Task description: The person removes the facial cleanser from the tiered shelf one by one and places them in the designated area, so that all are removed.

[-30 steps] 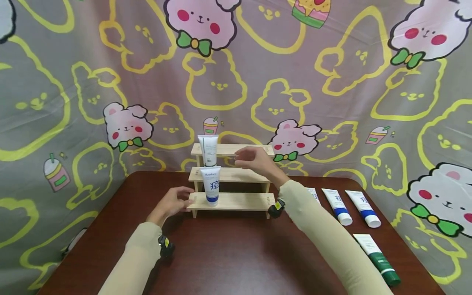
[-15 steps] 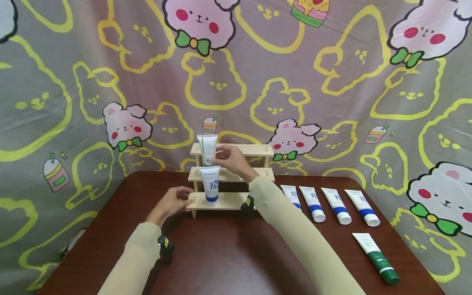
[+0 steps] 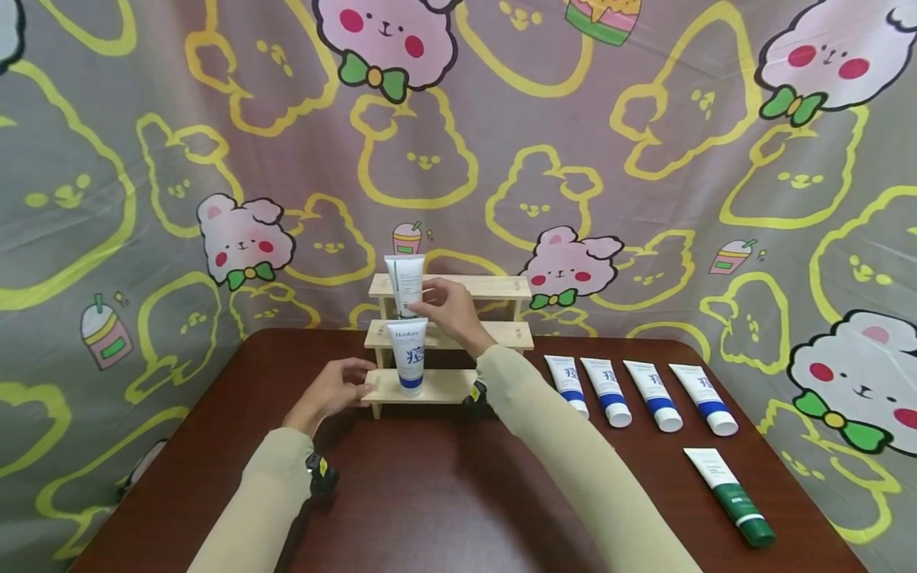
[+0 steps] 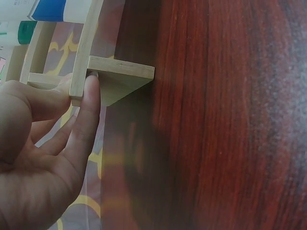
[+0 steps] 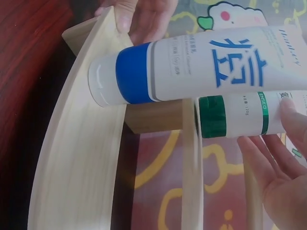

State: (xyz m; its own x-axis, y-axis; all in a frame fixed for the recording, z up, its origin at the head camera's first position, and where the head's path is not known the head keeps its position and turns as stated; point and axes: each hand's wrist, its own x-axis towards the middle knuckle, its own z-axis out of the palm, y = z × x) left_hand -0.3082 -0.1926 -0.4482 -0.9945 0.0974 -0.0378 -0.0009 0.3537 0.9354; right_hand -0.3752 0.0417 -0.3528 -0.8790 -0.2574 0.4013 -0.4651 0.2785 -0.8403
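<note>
A three-tier wooden display rack [image 3: 473, 334] stands on the table. My left hand [image 3: 334, 391] pinches the left end of its lowest board [image 4: 82, 62], thumb above and fingers beneath. On that lowest step a white tube with a blue cap [image 3: 410, 350] stands upright on its cap. Behind it, on the middle step, is a white tube with a green cap [image 5: 240, 115], also cap down. My right hand [image 3: 453, 312] holds this green-capped tube from the right, thumb on the near side, fingers on the far side. The blue-capped tube hides its cap in the head view.
Several blue-capped tubes [image 3: 606, 391] lie in a row on the table right of the rack. A green-and-white tube [image 3: 731, 497] lies in front of them near the right edge. A patterned cloth [image 3: 444, 159] hangs behind the table.
My right hand has moved left from over the rack's right side and taken hold of the green-capped tube. My left hand stays at the lowest board.
</note>
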